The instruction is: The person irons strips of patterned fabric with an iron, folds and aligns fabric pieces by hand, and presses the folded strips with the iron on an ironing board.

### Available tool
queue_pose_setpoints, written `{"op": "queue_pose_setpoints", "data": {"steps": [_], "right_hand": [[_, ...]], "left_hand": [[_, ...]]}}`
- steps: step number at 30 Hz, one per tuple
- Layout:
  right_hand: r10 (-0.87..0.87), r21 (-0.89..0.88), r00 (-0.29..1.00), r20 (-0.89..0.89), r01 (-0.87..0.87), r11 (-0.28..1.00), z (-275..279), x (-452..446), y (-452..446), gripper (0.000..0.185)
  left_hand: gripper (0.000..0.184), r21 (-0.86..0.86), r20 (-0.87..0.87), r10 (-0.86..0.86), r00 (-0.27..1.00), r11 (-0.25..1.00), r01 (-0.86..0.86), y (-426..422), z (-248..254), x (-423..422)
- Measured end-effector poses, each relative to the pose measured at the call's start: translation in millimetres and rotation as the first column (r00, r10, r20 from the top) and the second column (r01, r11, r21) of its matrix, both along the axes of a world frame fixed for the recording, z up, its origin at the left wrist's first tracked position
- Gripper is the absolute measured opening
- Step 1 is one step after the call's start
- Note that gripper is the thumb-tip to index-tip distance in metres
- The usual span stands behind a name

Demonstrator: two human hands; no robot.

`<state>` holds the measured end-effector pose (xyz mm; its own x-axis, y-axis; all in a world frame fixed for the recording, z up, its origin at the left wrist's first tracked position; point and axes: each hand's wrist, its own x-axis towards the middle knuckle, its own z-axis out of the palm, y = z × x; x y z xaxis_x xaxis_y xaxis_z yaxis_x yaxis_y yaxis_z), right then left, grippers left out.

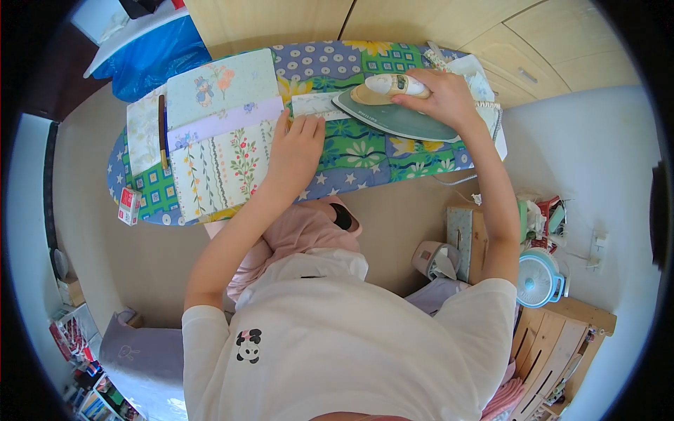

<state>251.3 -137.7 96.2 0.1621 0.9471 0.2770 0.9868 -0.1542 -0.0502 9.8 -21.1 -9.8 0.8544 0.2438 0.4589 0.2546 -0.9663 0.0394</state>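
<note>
My right hand (442, 98) is closed around the cream handle of a clothes iron (401, 119) with a green-grey base. The iron lies flat on a narrow pale strip (309, 105), covering the strip's right part. My left hand (298, 147) rests with fingers stretched out, its tips at the strip's lower left edge. Beside that hand lies an open, flower-decorated booklet (225, 168) with a lilac band across it. All of this sits on an ironing board (351, 168) with a patchwork cover. What the strip is made of, I cannot tell.
A dark pen-like stick (163, 133) lies at the booklet's left, on a floral sheet (144, 133). A small red-and-white box (129, 205) is at the board's left edge. The iron's cord (456, 181) hangs at the right. Wooden cabinets (449, 21) stand behind.
</note>
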Motion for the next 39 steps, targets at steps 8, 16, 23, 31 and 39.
{"op": "queue_pose_setpoints", "data": {"steps": [8,16,23,31,39], "right_hand": [[-0.067,-0.042,0.989,-0.134,0.062,0.997,-3,10,5,0.054],[-0.03,-0.043,0.995,-0.099,0.026,0.999,-3,5,6,0.051],[-0.034,-0.033,0.998,-0.049,0.032,0.999,-4,1,7,0.049],[-0.027,-0.051,1.0,-0.002,0.027,0.998,-3,-2,6,0.048],[-0.018,-0.061,1.0,0.002,0.018,0.998,-7,1,5,0.049]], "left_hand": [[0.036,-0.007,-0.003,0.016,1.0,1.0,-0.016,-1,-1,0],[0.037,-0.014,-0.005,0.019,1.0,1.0,-0.019,-1,0,0],[0.044,-0.067,-0.059,0.051,0.997,0.996,-0.055,-4,5,2],[0.047,-0.005,-0.077,0.051,0.996,0.999,-0.052,-4,7,9],[0.041,0.006,-0.087,0.065,0.994,0.998,-0.064,-3,3,8]]}}
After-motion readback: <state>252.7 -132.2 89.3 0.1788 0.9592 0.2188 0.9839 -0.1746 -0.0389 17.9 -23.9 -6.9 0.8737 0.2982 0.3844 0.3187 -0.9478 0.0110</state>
